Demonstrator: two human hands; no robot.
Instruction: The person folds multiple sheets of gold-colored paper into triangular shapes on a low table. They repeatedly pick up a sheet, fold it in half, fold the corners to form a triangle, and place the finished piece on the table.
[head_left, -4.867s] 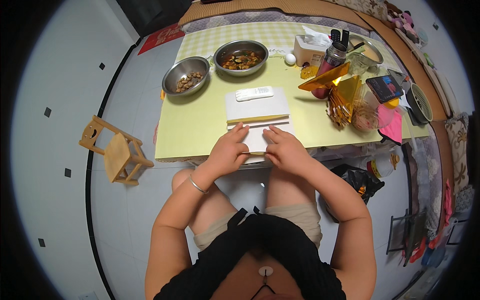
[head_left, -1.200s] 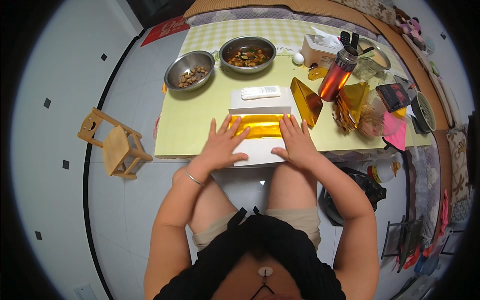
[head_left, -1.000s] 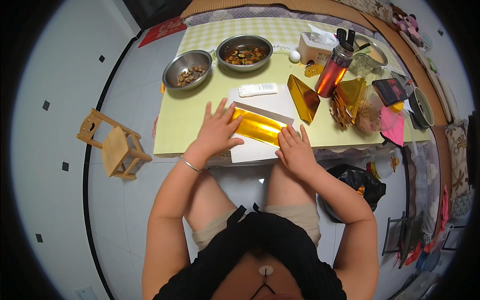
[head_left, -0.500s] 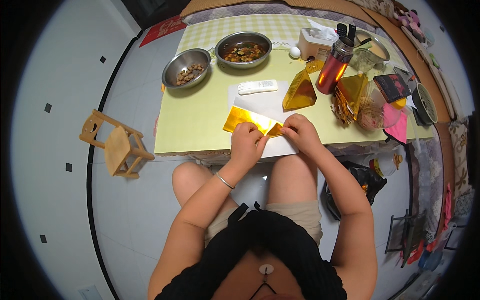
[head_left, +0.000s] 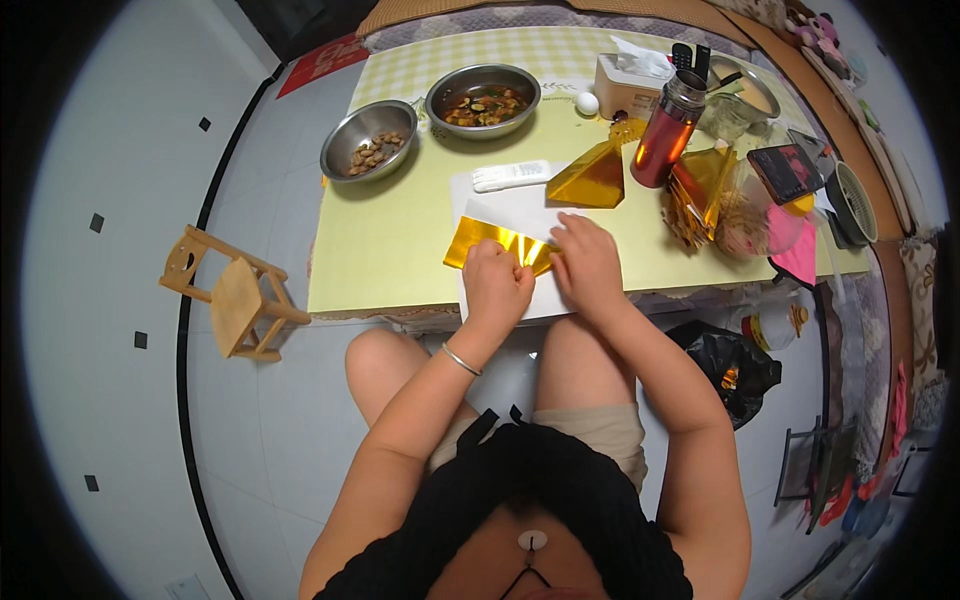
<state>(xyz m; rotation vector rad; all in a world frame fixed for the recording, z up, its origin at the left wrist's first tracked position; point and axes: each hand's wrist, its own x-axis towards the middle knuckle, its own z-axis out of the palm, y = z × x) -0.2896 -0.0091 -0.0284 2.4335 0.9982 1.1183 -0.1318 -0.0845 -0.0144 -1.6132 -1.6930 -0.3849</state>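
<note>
A sheet of shiny gold foil paper lies on white paper at the table's near edge. My left hand is closed on the foil sheet, fingers curled and thumb pressed in. At the sheet's right end rests my right hand, its fingers stretched forward and a little apart, the thumb beside the foil's edge. Just beyond it lies a folded gold foil piece. A white oblong object sits behind the sheet.
Two metal bowls hold food: one with brown nuts or shells, another, a metal bowl, with liquid. A red thermos, folded gold papers and a phone crowd the right side. A small wooden chair stands left.
My right hand has let go of the folded corner and moved slightly forward, its fingers straightening. The folded gold piece beyond it now lies lower and wider. My left hand stays on the sheet.
</note>
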